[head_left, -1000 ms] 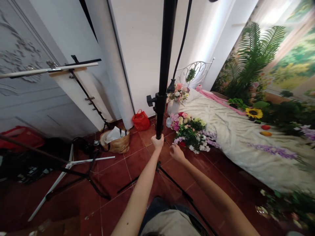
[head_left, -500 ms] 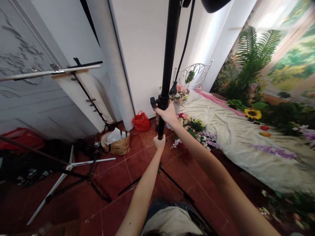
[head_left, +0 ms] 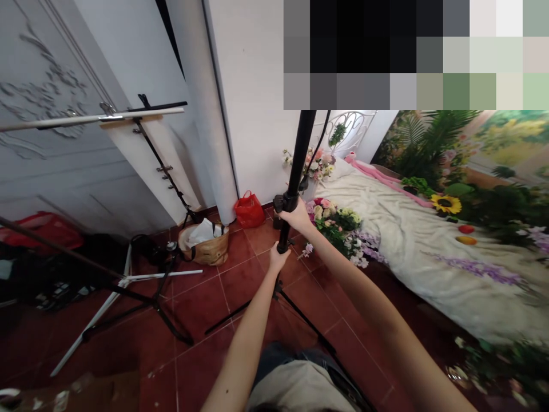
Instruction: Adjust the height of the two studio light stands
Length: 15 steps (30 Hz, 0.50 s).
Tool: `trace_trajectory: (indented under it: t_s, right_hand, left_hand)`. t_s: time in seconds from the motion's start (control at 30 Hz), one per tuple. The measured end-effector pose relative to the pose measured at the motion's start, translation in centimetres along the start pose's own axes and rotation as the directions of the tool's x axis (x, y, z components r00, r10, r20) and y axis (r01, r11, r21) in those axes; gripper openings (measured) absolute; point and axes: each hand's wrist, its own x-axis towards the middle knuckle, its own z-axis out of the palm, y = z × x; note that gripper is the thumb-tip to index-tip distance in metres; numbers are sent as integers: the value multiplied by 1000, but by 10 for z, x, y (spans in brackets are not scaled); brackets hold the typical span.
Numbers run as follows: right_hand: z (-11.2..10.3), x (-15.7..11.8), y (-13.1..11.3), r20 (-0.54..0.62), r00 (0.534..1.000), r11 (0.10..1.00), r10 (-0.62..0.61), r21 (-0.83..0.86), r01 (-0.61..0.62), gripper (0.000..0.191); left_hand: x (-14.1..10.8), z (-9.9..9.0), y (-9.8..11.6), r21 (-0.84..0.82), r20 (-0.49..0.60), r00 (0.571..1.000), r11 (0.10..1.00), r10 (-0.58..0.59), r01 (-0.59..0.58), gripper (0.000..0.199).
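Observation:
A black light stand (head_left: 302, 151) rises in front of me, its thin legs spread on the tiles. My left hand (head_left: 279, 258) is closed round the lower part of the pole. Higher up, my right hand (head_left: 298, 217) wraps the pole at the black collar, just beside the clamp knob (head_left: 281, 203). A black cable (head_left: 319, 143) hangs next to the pole. The top of the stand is hidden by blurred blocks.
At right stands a bed with a cream blanket (head_left: 412, 246), flowers around it. A woven basket (head_left: 210, 246) and red bag (head_left: 249, 210) sit on the floor ahead. Another black tripod (head_left: 156, 303) and a white-legged stand (head_left: 98, 332) are at left.
The collar and my right hand have come down the pole, nearer my left hand. The view has shifted slightly, and blurred blocks now cover the upper right.

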Motion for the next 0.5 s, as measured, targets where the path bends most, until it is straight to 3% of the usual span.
trace_trajectory:
  t_s: [0.13, 0.23, 0.37, 0.5]
  right_hand:
    - [15, -18, 12, -210, 975, 993, 74, -74, -91, 41]
    - [22, -32, 27, -251, 953, 976, 167, -97, -197, 37]
    - [19, -50, 54, -139, 961, 964, 239, -85, -252, 30]
    - [11, -64, 82, 95, 946, 951, 310, -46, -307, 30]
  left_hand:
    - [5, 3, -5, -26, -1, 999, 999, -39, 39, 23]
    - [5, 2, -6, -48, 6, 998, 997, -58, 58, 25]
    - [5, -1, -7, -68, 26, 996, 994, -81, 83, 30]
    - [4, -3, -5, -69, 43, 989, 987, -140, 143, 24]
